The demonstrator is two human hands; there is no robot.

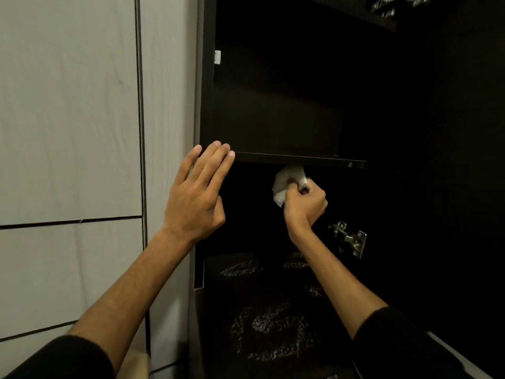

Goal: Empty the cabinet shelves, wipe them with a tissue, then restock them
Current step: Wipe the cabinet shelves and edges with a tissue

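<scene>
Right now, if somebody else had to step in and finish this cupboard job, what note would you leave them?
Left hand: open, fingers resting on the front left corner of the dark shelf.
Right hand: grips a crumpled white tissue just under that shelf's front edge.
Done: the shelf above looks empty.
Left: finish wiping, then restock. The lower space is too dark to tell what it holds.

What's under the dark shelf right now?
Just below the shelf, the right hand grips a crumpled white tissue against its underside. A metal hinge sits lower right. The rest of that compartment is too dark to make out.
</scene>
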